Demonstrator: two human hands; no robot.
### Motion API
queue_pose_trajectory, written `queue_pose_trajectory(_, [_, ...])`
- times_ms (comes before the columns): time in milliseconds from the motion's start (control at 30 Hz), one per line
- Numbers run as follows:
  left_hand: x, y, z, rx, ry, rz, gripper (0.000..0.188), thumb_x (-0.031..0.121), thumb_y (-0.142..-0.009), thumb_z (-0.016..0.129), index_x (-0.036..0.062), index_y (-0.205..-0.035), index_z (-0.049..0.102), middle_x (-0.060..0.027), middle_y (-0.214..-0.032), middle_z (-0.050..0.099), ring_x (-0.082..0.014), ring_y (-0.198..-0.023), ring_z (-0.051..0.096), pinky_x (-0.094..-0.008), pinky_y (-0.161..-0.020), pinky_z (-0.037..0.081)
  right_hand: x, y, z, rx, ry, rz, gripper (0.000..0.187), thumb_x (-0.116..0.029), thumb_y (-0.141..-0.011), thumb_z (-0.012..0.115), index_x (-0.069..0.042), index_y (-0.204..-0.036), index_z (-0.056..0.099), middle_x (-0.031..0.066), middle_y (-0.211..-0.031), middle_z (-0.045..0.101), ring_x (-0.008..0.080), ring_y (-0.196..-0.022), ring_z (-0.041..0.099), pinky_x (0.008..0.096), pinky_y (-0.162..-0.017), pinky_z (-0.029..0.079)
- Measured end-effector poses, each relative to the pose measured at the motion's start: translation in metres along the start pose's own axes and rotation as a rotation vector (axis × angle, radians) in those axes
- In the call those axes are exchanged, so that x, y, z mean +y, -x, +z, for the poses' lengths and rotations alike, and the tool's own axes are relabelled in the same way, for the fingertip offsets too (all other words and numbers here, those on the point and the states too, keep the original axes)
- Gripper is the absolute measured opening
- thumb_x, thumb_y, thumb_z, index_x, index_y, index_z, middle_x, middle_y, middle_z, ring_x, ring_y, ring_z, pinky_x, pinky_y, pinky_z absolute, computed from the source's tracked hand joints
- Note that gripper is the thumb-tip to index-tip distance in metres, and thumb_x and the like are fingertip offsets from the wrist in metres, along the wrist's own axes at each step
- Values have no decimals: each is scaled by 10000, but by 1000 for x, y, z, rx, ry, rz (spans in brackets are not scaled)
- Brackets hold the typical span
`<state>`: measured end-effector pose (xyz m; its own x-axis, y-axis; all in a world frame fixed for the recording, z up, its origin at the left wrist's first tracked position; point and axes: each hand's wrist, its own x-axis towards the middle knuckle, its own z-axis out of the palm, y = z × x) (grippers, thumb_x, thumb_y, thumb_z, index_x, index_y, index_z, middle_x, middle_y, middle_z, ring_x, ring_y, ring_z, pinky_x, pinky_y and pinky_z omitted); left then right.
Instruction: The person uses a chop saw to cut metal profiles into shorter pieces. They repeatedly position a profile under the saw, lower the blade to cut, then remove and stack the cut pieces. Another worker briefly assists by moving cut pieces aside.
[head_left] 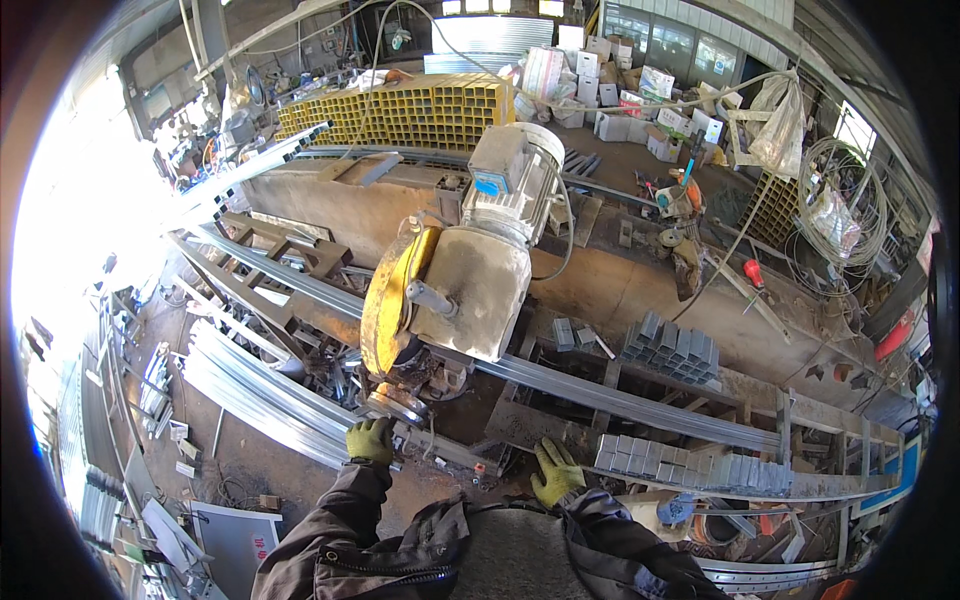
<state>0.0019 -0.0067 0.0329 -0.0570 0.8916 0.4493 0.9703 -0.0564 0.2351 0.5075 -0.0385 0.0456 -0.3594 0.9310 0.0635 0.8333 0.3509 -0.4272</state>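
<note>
My left hand (370, 441), in a yellow-green work glove, is curled closed beside the clamp (398, 405) below the saw; whatever lies inside its fingers is hidden. Fingers stretched out, my right hand (557, 472) in a matching glove is at the near edge of the steel bench (540, 425), with nothing in its grasp. A big cut-off saw with a grey motor (510, 190) and a yellow blade guard (398, 300) stands ahead of me. Long galvanized steel profiles (640, 400) run along the bench, passing beneath the saw.
Short cut tube pieces (690, 465) line the bench at right, with a stack of more pieces (670, 348) behind them. Long bright profiles (265, 395) lie on the left. Yellow square tubes (400, 110) are piled at the back. A hanging cable (740, 240) crosses at right.
</note>
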Motion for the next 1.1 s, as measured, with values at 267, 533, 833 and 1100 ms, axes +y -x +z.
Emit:
queue_pose_trajectory(267, [0,0,-1,-22,-14,-17,208,317,-1064,755,193,-1216,826,-160,-1069,846,-471,-1003,794,-631,-890,589,4,0,4,25,2,-17,827,-388,-1039,791,-48,-1766,594,211,-1891,480,454,-1766,414,555,-1437,411])
queue_pose_trajectory(533, [2,0,-2,-5,-11,-13,201,315,-1069,765,190,-1209,836,-157,-1052,847,-473,-997,795,-633,-893,587,6,0,4,-120,-1,66,888,-447,-1066,736,-72,-1838,507,210,-1958,378,463,-1803,349,529,-1469,360])
queue_pose_trajectory(833, [0,2,1,3,-15,-14,202,318,-1075,776,185,-1212,843,-149,-1066,852,-464,-990,791,-631,-889,580,4,2,5,-71,21,63,833,-401,-1061,771,-71,-1797,562,197,-1915,454,446,-1771,413,532,-1446,402])
queue_pose_trajectory(1100, [-1,2,1,-68,-27,-50,217,320,-1075,765,187,-1231,834,-154,-1065,844,-469,-998,785,-634,-897,575,4,0,5,-79,3,52,879,-447,-1076,726,-94,-1848,496,188,-1959,382,443,-1799,363,520,-1464,372])
